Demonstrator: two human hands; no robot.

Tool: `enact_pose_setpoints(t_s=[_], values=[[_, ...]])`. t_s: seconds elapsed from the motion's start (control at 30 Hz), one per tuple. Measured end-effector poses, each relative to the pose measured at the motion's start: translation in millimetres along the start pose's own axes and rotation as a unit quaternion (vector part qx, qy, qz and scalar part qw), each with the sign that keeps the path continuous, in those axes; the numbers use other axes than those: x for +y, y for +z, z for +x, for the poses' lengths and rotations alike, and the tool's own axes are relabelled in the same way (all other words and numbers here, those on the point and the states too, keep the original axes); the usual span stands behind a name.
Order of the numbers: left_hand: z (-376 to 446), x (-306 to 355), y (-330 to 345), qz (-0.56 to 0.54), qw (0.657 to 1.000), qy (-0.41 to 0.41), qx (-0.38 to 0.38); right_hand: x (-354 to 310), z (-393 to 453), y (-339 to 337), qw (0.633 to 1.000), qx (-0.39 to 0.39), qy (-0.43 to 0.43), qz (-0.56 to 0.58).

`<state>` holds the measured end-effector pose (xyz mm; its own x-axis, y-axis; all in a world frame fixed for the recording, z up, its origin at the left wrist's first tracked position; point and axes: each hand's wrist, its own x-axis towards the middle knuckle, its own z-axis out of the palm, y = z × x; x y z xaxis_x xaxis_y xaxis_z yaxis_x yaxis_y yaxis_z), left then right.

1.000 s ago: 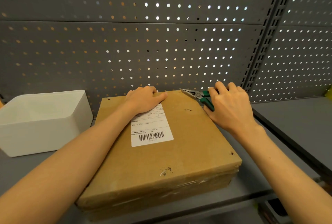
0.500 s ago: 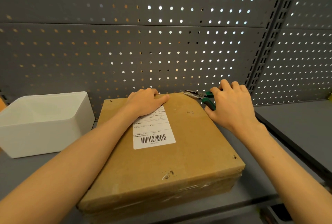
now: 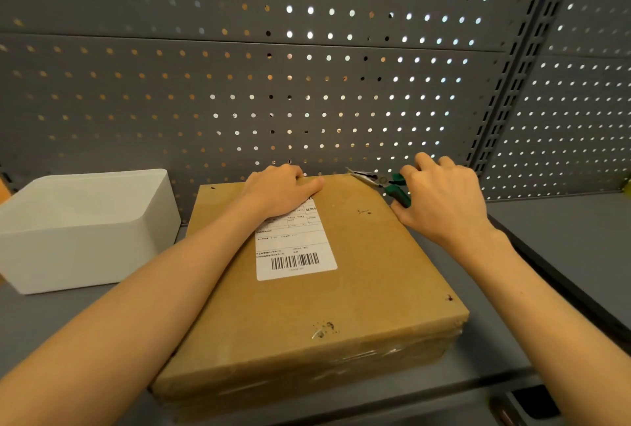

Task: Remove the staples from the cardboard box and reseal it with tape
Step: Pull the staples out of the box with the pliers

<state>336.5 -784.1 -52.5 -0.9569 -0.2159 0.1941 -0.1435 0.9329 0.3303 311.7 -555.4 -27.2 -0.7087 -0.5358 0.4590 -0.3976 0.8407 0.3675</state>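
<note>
Right hand [image 3: 444, 197] grip curled round green pliers [image 3: 386, 185] at box [image 3: 317, 302] far right corner; left hand [image 3: 278, 192] flat on far edge.

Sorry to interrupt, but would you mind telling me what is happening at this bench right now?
A person is working on a flat cardboard box lying on a grey shelf. The left hand rests on the box's far edge, partly over the shipping label, steadying it. The right hand grips green-handled pliers at the far right corner. A bent staple still sits near the front edge. A white bin stands to the left. No tape roll is visible.
</note>
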Motion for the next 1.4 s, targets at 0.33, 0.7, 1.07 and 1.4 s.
enact_pose_setpoints(t_s=[0.33, 0.7, 1.07, 1.4], values=[[0.6, 1.0, -1.0, -0.011, 1.0, -0.005, -0.005, -25.7, -6.3, -20.9, 0.991, 0.066, -0.03, 0.113], [-0.7, 1.4, -0.7, -0.023, 1.0, -0.015, -0.001, -3.4, -10.5, -15.0, 0.977, 0.116, 0.063, 0.167], [-5.5, 2.5, -10.2, -0.002, 1.0, -0.015, 0.022, -6.4, -15.8, -26.8, 0.951, 0.105, 0.082, 0.278], [-53.8, -25.8, -53.5, 0.092, 0.988, 0.02, 0.124, -35.5, 3.0, -60.0, 0.93, 0.086, 0.039, 0.356]])
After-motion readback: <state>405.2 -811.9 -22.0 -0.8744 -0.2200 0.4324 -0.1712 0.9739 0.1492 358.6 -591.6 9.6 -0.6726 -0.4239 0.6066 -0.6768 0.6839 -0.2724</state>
